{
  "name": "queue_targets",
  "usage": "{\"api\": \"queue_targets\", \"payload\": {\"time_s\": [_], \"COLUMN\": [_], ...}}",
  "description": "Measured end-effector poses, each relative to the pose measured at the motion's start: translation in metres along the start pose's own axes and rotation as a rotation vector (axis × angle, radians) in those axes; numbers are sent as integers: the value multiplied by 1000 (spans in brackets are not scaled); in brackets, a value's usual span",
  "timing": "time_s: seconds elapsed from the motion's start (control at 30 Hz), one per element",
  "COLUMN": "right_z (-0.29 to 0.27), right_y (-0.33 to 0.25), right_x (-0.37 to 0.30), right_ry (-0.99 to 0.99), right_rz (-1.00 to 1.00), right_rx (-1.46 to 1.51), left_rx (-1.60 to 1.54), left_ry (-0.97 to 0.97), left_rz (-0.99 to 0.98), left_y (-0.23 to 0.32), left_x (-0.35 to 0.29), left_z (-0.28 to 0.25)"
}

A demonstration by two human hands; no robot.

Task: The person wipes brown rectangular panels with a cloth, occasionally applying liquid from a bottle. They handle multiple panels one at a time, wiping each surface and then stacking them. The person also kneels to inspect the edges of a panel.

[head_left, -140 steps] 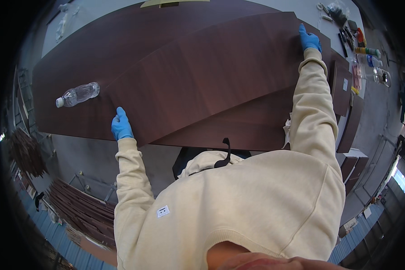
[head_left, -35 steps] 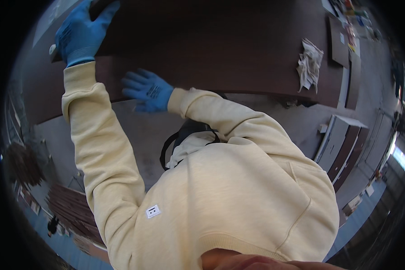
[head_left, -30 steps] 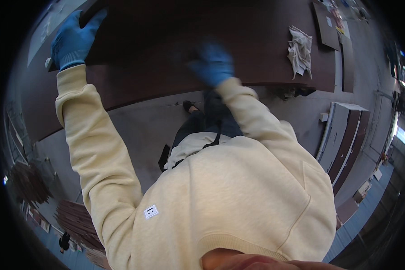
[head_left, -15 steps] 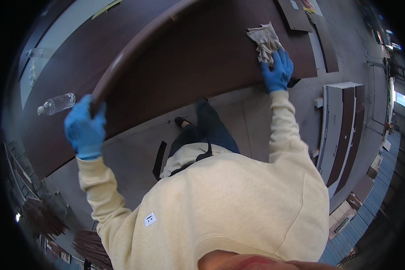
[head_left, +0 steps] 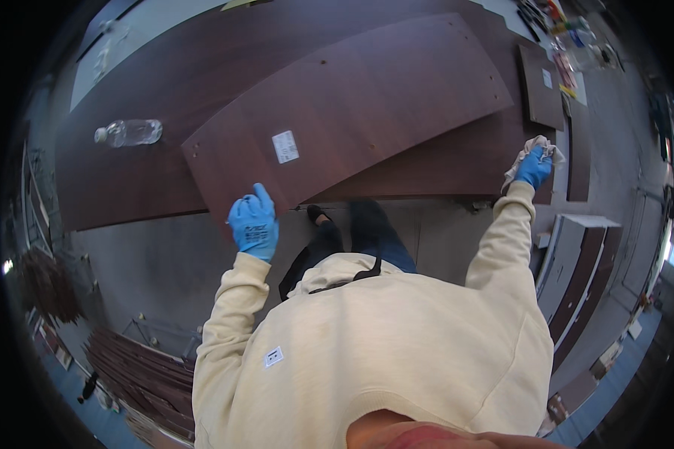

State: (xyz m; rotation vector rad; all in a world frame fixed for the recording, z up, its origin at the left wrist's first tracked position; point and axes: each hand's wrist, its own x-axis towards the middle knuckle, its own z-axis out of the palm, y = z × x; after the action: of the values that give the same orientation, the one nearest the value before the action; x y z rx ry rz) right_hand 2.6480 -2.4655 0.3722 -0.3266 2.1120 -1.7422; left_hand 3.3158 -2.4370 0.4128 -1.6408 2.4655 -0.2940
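A dark brown board (head_left: 397, 82) with a white label and several small holes lies slantwise over a larger brown panel (head_left: 427, 176). Its near left corner juts past the front edge of that panel. My blue-gloved left hand (head_left: 253, 228) is closed on this corner, one finger stretched along the top face; the thumb is hidden. Off at the right end, my gloved right hand (head_left: 533, 170) clutches a crumpled pale cloth (head_left: 541, 147), apart from the board.
A clear plastic bottle (head_left: 133, 132) lies on its side left of the board. A smaller brown piece (head_left: 539, 90) rests at the far right, with another bottle (head_left: 579, 54) beyond. Stacked panels (head_left: 577, 277) stand at right; brown strips (head_left: 142, 374) are piled lower left.
The board was tipped up on edge and now lies much flatter, its label showing. My left hand moved right with its corner. My right hand gathered up the cloth and shifted right.
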Motion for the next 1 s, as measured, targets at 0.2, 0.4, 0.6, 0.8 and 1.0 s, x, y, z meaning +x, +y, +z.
{"api": "queue_targets", "payload": {"time_s": [0.2,0.4,0.6,0.8,1.0], "right_z": [115,244,329,344,326], "right_y": [-46,-11,11,-26,-12], "right_x": [-48,-103,-353,-196,22], "right_ry": [-104,-65,-788,-649,139], "right_rz": [-594,-1416,-1499,-1125,-1381], "right_rx": [-511,-791,-505,-862,-1131], "left_rx": [-353,-589,-431,-454,-508], "left_ry": [-92,298,350,259,230], "left_rz": [-15,-3,-94,-163,-123], "left_y": [3,-3,19,12,24], "left_x": [7,88,105,98,118], "left_z": [-18,-23,63,50,43]}}
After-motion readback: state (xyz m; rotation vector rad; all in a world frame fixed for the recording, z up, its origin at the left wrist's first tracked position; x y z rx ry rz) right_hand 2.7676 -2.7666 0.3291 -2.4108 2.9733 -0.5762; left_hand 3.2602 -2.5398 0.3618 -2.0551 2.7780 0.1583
